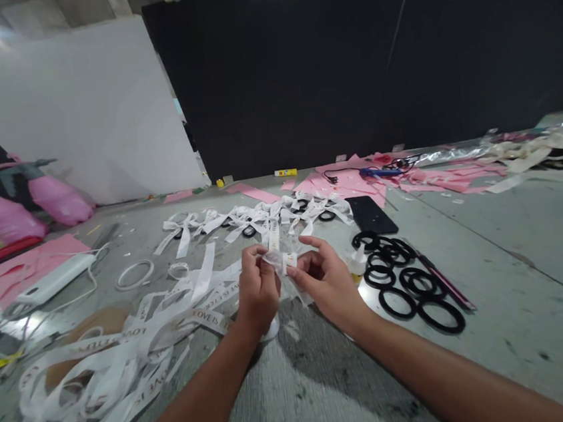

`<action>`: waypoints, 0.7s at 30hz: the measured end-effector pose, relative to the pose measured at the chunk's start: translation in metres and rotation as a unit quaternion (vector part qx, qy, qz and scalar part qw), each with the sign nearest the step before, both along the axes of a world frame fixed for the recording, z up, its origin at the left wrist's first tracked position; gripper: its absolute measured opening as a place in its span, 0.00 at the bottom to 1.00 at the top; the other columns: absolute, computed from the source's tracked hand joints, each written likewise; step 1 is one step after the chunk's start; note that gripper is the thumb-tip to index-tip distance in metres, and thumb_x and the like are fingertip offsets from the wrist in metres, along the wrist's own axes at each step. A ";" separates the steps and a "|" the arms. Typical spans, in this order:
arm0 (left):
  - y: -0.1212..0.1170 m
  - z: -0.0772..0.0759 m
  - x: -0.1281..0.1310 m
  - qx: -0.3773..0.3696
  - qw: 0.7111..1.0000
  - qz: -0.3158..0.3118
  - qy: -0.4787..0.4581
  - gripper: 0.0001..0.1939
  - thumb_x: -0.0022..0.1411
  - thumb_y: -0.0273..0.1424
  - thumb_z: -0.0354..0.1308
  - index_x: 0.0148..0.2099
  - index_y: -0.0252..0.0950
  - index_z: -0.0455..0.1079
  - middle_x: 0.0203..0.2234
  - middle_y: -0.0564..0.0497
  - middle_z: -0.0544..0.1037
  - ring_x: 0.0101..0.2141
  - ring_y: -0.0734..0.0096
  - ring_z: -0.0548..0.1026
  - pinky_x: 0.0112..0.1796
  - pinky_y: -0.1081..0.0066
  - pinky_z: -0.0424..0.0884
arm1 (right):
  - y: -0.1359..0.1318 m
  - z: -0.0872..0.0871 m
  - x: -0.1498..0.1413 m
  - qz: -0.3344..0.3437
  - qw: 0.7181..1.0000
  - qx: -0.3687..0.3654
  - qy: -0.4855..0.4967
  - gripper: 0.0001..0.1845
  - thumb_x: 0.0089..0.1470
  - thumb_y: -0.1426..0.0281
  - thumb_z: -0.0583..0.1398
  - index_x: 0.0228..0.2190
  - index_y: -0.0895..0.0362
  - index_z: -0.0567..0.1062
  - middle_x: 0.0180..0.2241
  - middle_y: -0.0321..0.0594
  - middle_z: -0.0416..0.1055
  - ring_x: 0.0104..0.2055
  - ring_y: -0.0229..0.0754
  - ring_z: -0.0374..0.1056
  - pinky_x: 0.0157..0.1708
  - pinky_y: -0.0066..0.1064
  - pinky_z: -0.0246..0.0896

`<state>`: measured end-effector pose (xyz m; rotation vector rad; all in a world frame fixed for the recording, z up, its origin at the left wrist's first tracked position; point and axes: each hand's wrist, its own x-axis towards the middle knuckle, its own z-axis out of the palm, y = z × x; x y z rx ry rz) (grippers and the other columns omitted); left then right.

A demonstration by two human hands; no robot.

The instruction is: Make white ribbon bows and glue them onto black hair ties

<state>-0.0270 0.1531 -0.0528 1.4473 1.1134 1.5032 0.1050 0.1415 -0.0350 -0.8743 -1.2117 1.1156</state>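
Note:
Between my two hands is a looped piece of white ribbon [289, 261], partly covered by my fingers. My left hand [259, 284] is closed, pinching the ribbon's left side. From the right, the thumb and fingers of my right hand [325, 273] pinch the other side, the index finger raised a little. A long white printed ribbon [149, 339] lies in loose coils to the left. Beyond my hands runs a row of white ribbon bows [242, 220], some with black rings showing. Several black hair ties [396, 303] lie to the right.
A black phone [371, 215] lies behind the hair ties. Pink paper scraps [343, 181], a blue glue gun [381, 171] and a yellow tube [285, 172] lie along the back wall. At left are a white power strip [50, 281] and pink spray bottles [58, 194].

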 end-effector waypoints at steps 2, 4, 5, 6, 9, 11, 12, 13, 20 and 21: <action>0.001 -0.001 0.002 -0.038 0.997 -0.019 -0.058 0.07 0.67 0.36 0.48 0.45 0.42 0.58 0.19 0.62 0.61 0.14 0.81 0.57 0.16 0.79 0.53 | 0.000 0.000 0.000 0.001 1.000 -0.005 -0.001 0.29 0.47 0.64 0.66 0.49 0.55 0.63 0.25 0.30 0.65 0.27 0.37 0.62 0.28 0.30 0.59; 0.001 -0.002 0.004 -0.060 0.994 -0.027 -0.083 0.09 0.66 0.38 0.50 0.46 0.42 0.58 0.19 0.62 0.61 0.15 0.80 0.57 0.17 0.80 0.53 | 0.000 -0.001 0.000 -0.002 1.000 -0.013 -0.010 0.31 0.47 0.63 0.66 0.50 0.55 0.62 0.26 0.30 0.65 0.27 0.37 0.62 0.28 0.31 0.59; 0.002 -0.001 0.005 -0.065 0.994 -0.029 -0.088 0.10 0.65 0.39 0.51 0.46 0.42 0.58 0.19 0.61 0.61 0.16 0.80 0.58 0.17 0.80 0.54 | 0.001 -0.002 0.001 -0.004 1.000 -0.019 -0.013 0.32 0.47 0.63 0.67 0.51 0.55 0.62 0.26 0.30 0.65 0.27 0.37 0.62 0.29 0.31 0.60; 0.002 -0.001 0.005 -0.068 0.993 -0.033 -0.091 0.11 0.65 0.40 0.51 0.46 0.42 0.58 0.18 0.62 0.61 0.16 0.80 0.58 0.17 0.80 0.54 | 0.001 -0.003 0.001 -0.004 0.999 -0.028 -0.014 0.33 0.47 0.63 0.67 0.51 0.55 0.62 0.26 0.30 0.65 0.28 0.37 0.63 0.29 0.31 0.60; 0.002 0.003 0.006 -0.073 0.991 -0.061 -0.092 0.13 0.63 0.42 0.53 0.45 0.41 0.60 0.15 0.63 0.59 0.13 0.81 0.55 0.16 0.80 0.52 | 0.003 -0.007 0.001 0.015 0.998 -0.058 0.008 0.34 0.47 0.62 0.67 0.52 0.54 0.62 0.27 0.29 0.64 0.28 0.37 0.64 0.29 0.31 0.62; 0.003 0.007 0.005 -0.085 0.989 -0.087 -0.088 0.15 0.62 0.43 0.54 0.44 0.39 0.62 0.12 0.64 0.58 0.12 0.81 0.53 0.15 0.80 0.51 | 0.004 -0.008 0.002 0.038 0.996 -0.076 0.031 0.29 0.47 0.60 0.67 0.49 0.54 0.65 0.27 0.29 0.66 0.26 0.37 0.65 0.28 0.31 0.62; 0.003 0.010 0.003 -0.099 0.986 -0.103 -0.086 0.16 0.61 0.43 0.54 0.45 0.38 0.63 0.12 0.64 0.58 0.12 0.81 0.54 0.15 0.80 0.50 | 0.005 -0.008 0.002 0.043 0.995 -0.083 0.039 0.26 0.47 0.60 0.67 0.47 0.54 0.68 0.27 0.30 0.66 0.25 0.36 0.64 0.27 0.31 0.62; 0.003 0.012 0.002 -0.118 0.982 -0.118 -0.085 0.17 0.60 0.43 0.54 0.46 0.37 0.64 0.11 0.63 0.60 0.11 0.81 0.55 0.14 0.80 0.50 | 0.006 -0.007 0.003 0.044 0.994 -0.088 0.045 0.23 0.47 0.60 0.67 0.44 0.55 0.69 0.27 0.30 0.67 0.24 0.35 0.64 0.26 0.30 0.62; 0.009 0.022 -0.013 -0.160 0.976 -0.139 -0.055 0.24 0.51 0.35 0.60 0.51 0.33 0.68 0.23 0.53 0.76 0.14 0.81 0.64 0.15 0.78 0.52 | 0.010 -0.005 0.007 -0.011 0.994 -0.071 0.083 0.16 0.48 0.61 0.66 0.35 0.56 0.71 0.29 0.34 0.70 0.24 0.33 0.61 0.25 0.28 0.58; 0.010 0.022 -0.015 -0.155 0.979 -0.124 -0.048 0.24 0.50 0.34 0.61 0.50 0.32 0.69 0.26 0.52 0.76 0.14 0.82 0.64 0.15 0.78 0.53 | 0.010 -0.006 0.007 -0.017 0.993 -0.072 0.088 0.16 0.47 0.61 0.67 0.35 0.56 0.72 0.28 0.33 0.69 0.24 0.33 0.60 0.25 0.28 0.57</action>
